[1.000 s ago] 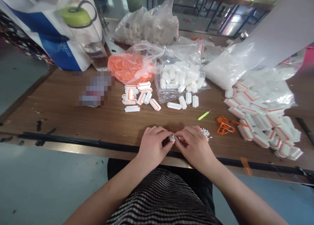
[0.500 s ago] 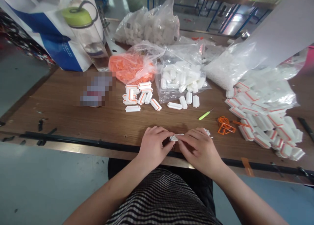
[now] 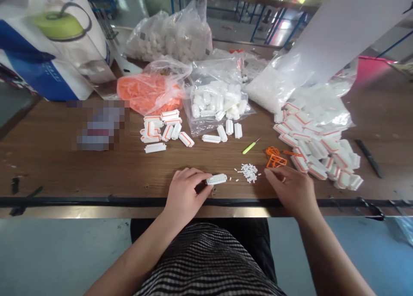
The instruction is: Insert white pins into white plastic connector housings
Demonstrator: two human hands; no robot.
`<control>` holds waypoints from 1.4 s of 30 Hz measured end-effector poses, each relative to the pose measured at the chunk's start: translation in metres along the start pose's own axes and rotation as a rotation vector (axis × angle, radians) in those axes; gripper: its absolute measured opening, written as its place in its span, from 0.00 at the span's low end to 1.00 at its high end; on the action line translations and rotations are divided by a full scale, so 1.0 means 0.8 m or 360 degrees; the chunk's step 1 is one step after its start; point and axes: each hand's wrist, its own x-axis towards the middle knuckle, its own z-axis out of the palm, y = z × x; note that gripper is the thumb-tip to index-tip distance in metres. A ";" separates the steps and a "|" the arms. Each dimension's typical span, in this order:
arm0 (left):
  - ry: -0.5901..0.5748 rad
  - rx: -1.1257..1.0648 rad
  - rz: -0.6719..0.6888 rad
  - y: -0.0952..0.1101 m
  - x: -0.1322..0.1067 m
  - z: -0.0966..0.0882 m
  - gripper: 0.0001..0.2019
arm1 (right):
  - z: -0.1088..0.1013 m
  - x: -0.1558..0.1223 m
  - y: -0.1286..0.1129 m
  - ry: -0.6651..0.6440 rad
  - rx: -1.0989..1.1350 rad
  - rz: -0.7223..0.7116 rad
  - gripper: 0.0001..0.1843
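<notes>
My left hand (image 3: 183, 193) rests at the table's front edge, its fingers shut on a white perforated plastic piece (image 3: 216, 179). To the right, a small heap of tiny white plastic pegs (image 3: 248, 172) lies on the wooden table (image 3: 64, 167), with a few loose pegs near the piece. My right hand (image 3: 291, 189) holds nothing visible and is nearest to the orange plastic frames (image 3: 274, 158), its fingertips just below them.
Rows of white-and-orange plastic parts (image 3: 164, 130) lie mid-table, and a large spread of similar parts (image 3: 316, 145) lies at right. Plastic bags of white and orange parts stand behind. A green-handled hook tool (image 3: 250, 147) and a black strip (image 3: 368, 158) lie nearby.
My hands have separated: the right hand has moved rightward off the white piece, uncovering the peg heap. The left hand keeps the piece. The whole scene has shifted left in view.
</notes>
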 end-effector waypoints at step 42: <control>0.0001 0.0016 -0.0021 0.001 0.001 -0.001 0.08 | -0.011 0.005 0.027 -0.0451 0.0163 -0.0267 0.12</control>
